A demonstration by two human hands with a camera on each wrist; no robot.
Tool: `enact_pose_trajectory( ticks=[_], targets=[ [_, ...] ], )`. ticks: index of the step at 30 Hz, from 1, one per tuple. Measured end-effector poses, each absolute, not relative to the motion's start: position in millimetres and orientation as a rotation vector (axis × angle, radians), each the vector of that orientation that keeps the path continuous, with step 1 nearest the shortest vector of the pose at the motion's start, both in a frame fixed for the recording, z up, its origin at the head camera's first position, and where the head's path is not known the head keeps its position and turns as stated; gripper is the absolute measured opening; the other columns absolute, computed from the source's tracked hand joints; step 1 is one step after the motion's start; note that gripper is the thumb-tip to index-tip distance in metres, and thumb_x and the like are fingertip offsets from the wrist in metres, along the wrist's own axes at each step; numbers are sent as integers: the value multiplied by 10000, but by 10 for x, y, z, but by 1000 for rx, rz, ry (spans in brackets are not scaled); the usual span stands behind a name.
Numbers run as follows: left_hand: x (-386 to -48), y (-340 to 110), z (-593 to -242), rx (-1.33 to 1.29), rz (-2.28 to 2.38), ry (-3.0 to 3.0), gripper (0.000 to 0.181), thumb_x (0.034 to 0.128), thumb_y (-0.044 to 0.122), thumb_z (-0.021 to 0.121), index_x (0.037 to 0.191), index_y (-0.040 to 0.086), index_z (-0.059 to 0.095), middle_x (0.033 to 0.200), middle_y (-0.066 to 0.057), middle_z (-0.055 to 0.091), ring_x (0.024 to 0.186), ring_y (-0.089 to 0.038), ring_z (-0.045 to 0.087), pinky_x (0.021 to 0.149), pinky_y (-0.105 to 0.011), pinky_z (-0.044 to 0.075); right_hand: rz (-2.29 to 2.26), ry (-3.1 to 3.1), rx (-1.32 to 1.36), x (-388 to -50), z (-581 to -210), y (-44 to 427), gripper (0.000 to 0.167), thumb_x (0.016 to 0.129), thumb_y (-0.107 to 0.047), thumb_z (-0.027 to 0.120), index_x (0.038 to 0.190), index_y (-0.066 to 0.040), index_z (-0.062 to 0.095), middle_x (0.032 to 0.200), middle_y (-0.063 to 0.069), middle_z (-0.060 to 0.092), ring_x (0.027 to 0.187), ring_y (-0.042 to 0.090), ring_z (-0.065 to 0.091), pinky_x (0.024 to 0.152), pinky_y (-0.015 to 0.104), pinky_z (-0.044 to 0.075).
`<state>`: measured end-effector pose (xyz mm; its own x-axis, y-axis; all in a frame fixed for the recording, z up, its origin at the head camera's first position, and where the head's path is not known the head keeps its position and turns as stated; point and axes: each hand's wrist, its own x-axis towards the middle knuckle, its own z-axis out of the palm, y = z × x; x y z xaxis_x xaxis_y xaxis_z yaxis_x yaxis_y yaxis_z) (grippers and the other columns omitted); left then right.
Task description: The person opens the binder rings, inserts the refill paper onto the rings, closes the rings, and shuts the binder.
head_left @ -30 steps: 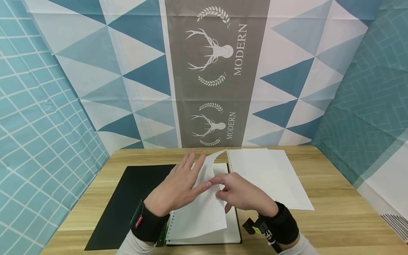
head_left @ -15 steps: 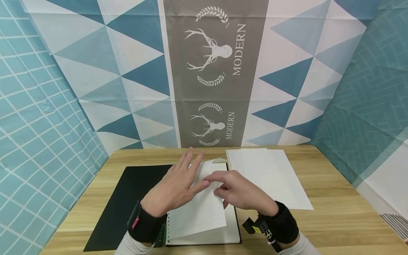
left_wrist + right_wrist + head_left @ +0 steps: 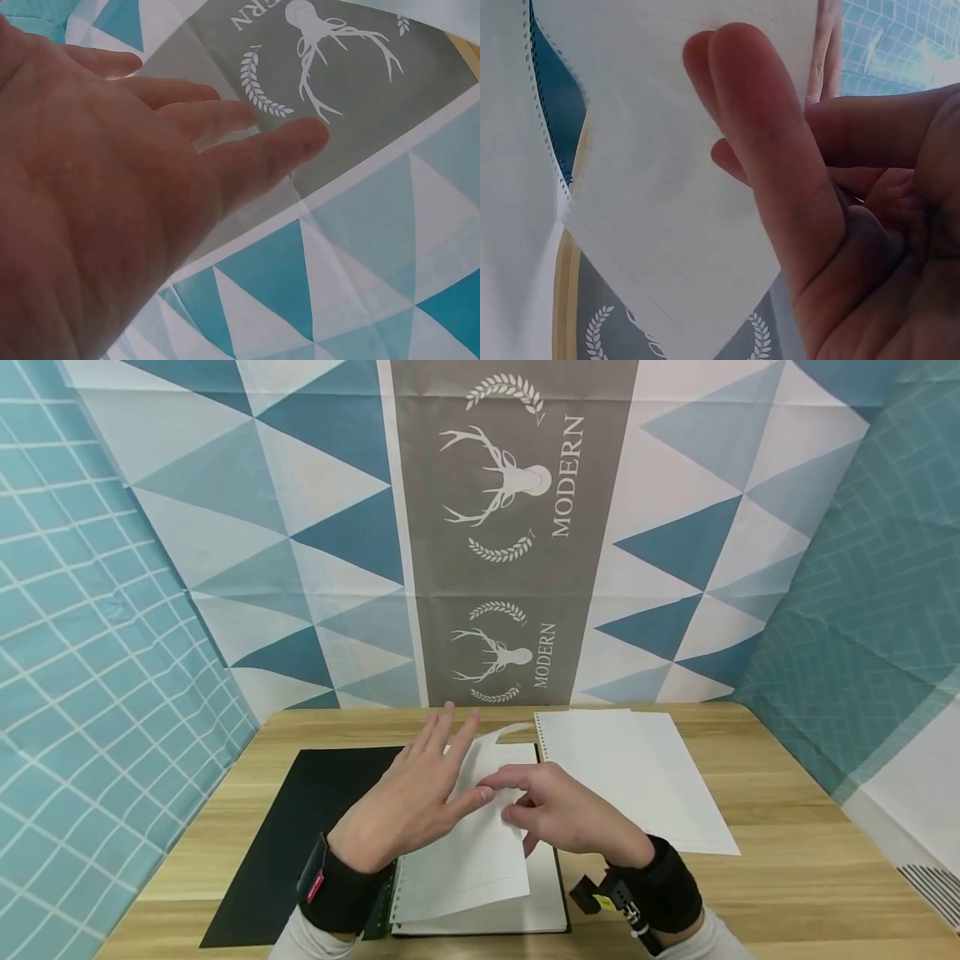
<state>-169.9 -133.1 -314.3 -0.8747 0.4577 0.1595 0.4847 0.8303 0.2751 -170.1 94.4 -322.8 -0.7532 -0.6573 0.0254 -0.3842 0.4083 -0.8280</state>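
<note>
A black loose-leaf binder [image 3: 262, 860] lies spread on the table, with hole-punched white paper on its right side. The top sheet [image 3: 465, 868] bows upward, its right edge lifted off the white paper [image 3: 540, 902] beneath. My left hand [image 3: 412, 806] is held over the sheet, fingers straight and spread; its palm side fills the left of the left wrist view [image 3: 127, 187]. My right hand [image 3: 566, 810] holds the sheet's right edge, its index fingertip meeting my left thumb tip. In the right wrist view, my right fingers [image 3: 761, 112] lie before the raised sheet [image 3: 652, 172].
Loose punched sheets [image 3: 630, 777] lie to the right of the binder on the wooden table [image 3: 802, 852]. A patterned backdrop [image 3: 517, 527] stands behind the table, and blue tiled-pattern sheeting [image 3: 97, 652] rises at the left.
The lifted sheet's far corner has dropped and curled lower, and its near edge has shifted slightly. My right hand has moved a little left; my left hand stays nearly in place.
</note>
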Motion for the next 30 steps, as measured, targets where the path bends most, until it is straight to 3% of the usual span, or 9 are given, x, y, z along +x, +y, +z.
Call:
enact_pose_trajectory(
  ticks=[9, 16, 30],
  targets=[
    [-1695, -1316, -3143, -752, -466, -2932, 904, 982, 648, 510, 1652, 274, 32, 1735, -84, -26, 1610, -320, 37, 1196, -664, 272, -1385, 2328, -916, -1712, -3214, 976, 409, 986, 42, 556, 1376, -65, 615, 1412, 185, 586, 523, 98, 564, 591, 363, 616],
    [-1698, -1298, -3165, -745, -478, -2950, 903, 983, 643, 510, 1649, 281, 19, 1734, -75, -48, 1611, -305, -5, 1205, -661, 255, -1286, 2350, -941, -1698, -3221, 945, 401, 990, 35, 558, 1362, -93, 631, 1344, 112, 629, 557, 110, 604, 591, 342, 614],
    [-1706, -1275, -3180, -740, -477, -2961, 899, 984, 647, 506, 1649, 293, 16, 1734, -64, -51, 1613, -288, -7, 1215, -648, 249, -1323, 2310, -958, -1696, -3212, 987, 403, 991, 40, 534, 1361, -86, 629, 1351, 163, 629, 530, 76, 541, 581, 344, 611]
  ],
)
